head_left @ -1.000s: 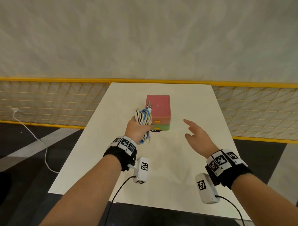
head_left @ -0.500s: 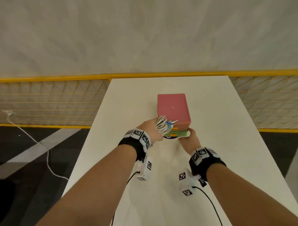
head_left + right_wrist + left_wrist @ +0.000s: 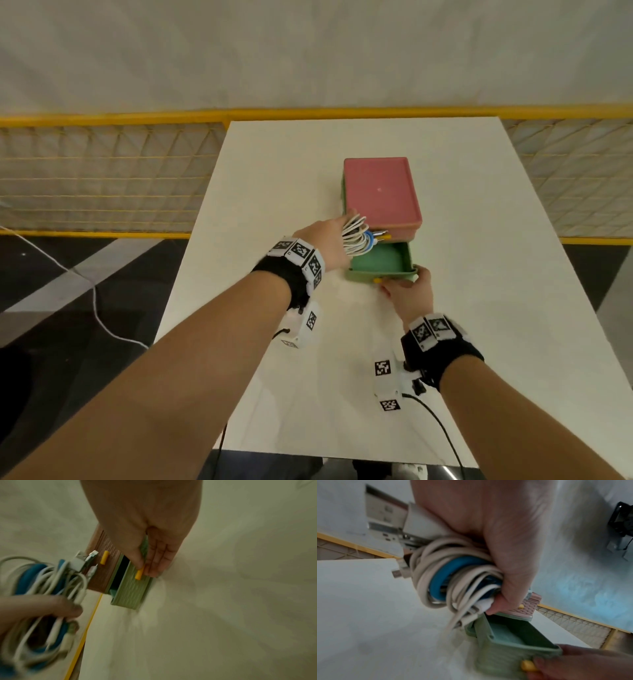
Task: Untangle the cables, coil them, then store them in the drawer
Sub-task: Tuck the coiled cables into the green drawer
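My left hand (image 3: 327,241) grips a coiled bundle of white and blue cables (image 3: 356,238) (image 3: 447,577) (image 3: 42,581), held just left of and above the green drawer (image 3: 380,262). That drawer (image 3: 508,638) (image 3: 132,588) is pulled out from under a pink-topped small drawer unit (image 3: 380,192) on the white table (image 3: 274,171). My right hand (image 3: 406,291) (image 3: 150,555) pinches the drawer's yellow handle (image 3: 139,574) (image 3: 528,666) at its front. The drawer's inside looks bare. Plug ends (image 3: 89,558) stick out of the bundle toward the pink drawer front.
The pink upper drawer (image 3: 101,566) is shut and has its own yellow handle (image 3: 104,557). A yellow-railed net fence (image 3: 102,178) runs behind the table. A white cord (image 3: 96,308) lies on the dark floor at the left.
My right hand reached the green drawer's handle and has pulled the drawer out toward me. The left hand has brought the cable bundle in close beside the drawer opening.
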